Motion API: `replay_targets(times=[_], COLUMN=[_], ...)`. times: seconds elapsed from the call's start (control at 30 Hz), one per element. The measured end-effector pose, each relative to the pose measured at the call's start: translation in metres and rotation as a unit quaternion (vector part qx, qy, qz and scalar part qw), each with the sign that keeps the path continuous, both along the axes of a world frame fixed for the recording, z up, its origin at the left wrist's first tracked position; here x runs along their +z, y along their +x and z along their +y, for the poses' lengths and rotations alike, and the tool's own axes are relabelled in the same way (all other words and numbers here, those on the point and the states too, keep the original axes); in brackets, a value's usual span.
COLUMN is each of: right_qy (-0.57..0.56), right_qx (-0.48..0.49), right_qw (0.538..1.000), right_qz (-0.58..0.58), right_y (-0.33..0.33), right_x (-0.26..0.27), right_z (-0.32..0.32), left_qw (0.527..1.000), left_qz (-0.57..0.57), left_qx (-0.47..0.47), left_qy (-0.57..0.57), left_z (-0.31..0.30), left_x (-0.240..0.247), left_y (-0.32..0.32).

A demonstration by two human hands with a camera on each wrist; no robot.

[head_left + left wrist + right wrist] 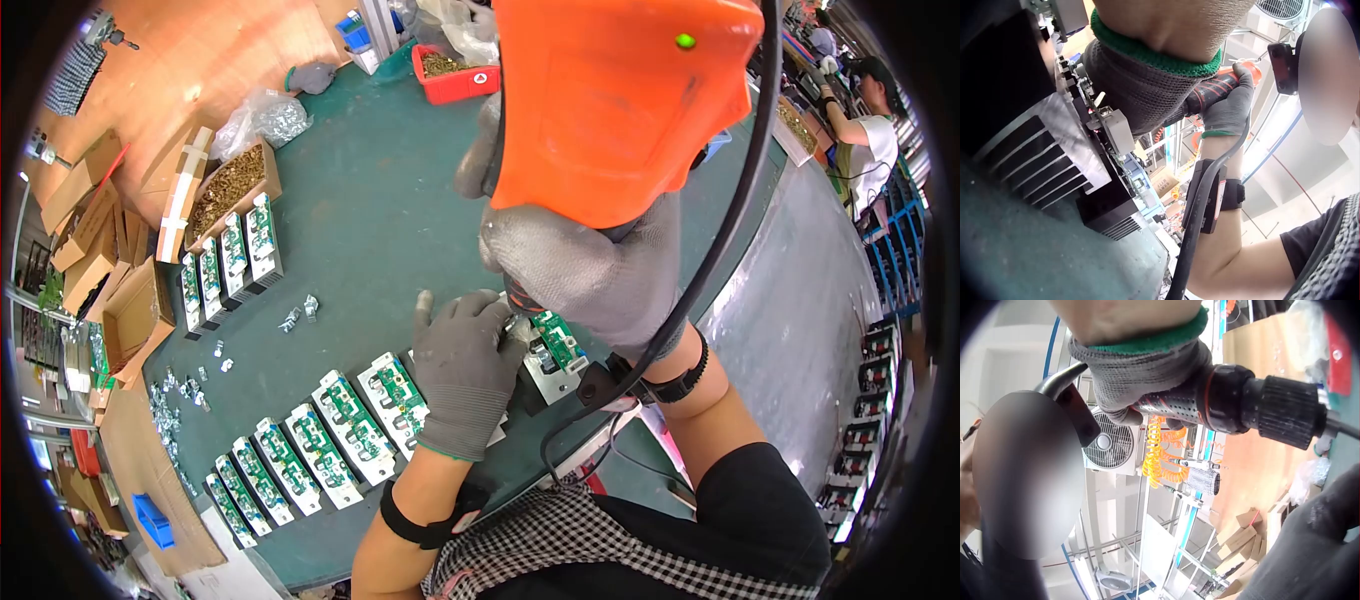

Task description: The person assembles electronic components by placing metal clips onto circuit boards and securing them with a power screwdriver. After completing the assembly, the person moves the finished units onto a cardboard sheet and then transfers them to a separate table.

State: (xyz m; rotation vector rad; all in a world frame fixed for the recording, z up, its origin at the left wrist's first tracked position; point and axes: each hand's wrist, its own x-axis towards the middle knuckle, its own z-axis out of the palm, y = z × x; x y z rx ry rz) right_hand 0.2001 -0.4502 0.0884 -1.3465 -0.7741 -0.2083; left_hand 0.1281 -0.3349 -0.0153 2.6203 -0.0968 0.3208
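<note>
My gloved right hand (590, 265) grips an electric screwdriver (620, 110) by its black barrel. The tool's orange end looms close to the head camera, while its black collar (1285, 412) and thin bit show in the right wrist view. The screwdriver points down toward a green circuit board (558, 340) on a finned heat sink. Also gloved, my left hand (465, 360) reaches over the left side of that board. Its thumb and forefinger are at a small silvery piece (518, 328) near the tool's lower end; I cannot tell whether they pinch it.
A row of similar boards (345, 420) on heat sinks lines the near edge, with several more (235, 255) at far left. Loose metal clips (300, 313), a carton of brass-coloured parts (228, 190) and a red bin (455, 80) stand around. The tool's black cable (735, 215) crosses my right forearm.
</note>
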Motion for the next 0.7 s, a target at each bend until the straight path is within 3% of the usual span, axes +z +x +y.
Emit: replay_targets(times=[0.27,0.4,0.7], right_qy=[0.007,0.004,-0.018], right_qx=[-0.034,-0.035,-0.005], right_qw=[0.998,0.998,0.998], right_qz=[0.050,-0.043,-0.068], right_y=[-0.008,0.001,-0.015], right_x=[0.003,-0.002,0.040], right_z=[0.002,-0.001,-0.006], left_qw=[1.000,1.000,0.999], left_qz=[-0.028,-0.006,0.038], left_qx=[-0.004,-0.004,-0.012], left_qy=[0.007,0.015,0.022], left_z=[0.001,0.002,0.004], left_x=[-0.006,0.000,0.006], left_y=[0.000,-0.001,-0.003])
